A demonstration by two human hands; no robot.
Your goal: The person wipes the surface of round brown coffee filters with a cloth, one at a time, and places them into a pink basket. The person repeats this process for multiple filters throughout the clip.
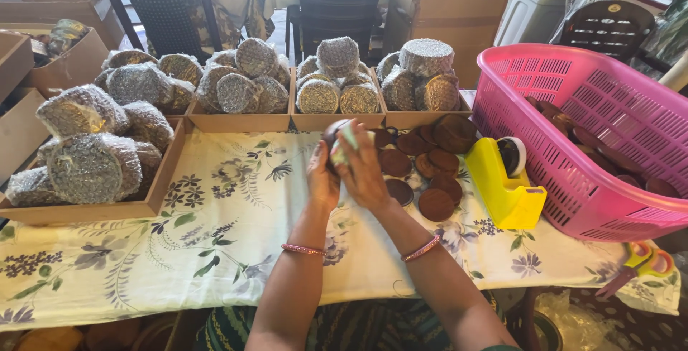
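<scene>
My left hand [322,179] and my right hand [365,168] are raised together over the table, both closed around a round dark brown disc [334,135]. A pale green cloth [344,145] sits between my right fingers and the disc. Loose brown discs [423,172] of the same kind lie on the floral tablecloth [215,229] just right of my hands. A yellow tape dispenser [505,183] stands beside them.
A pink plastic basket [609,100] with more brown discs is at the right. Cardboard trays [240,122] of bubble-wrapped round stacks [93,157] line the back and left. Scissors with yellow-green handles [641,261] lie at the right edge. Black chairs [165,14] and boxes stand behind.
</scene>
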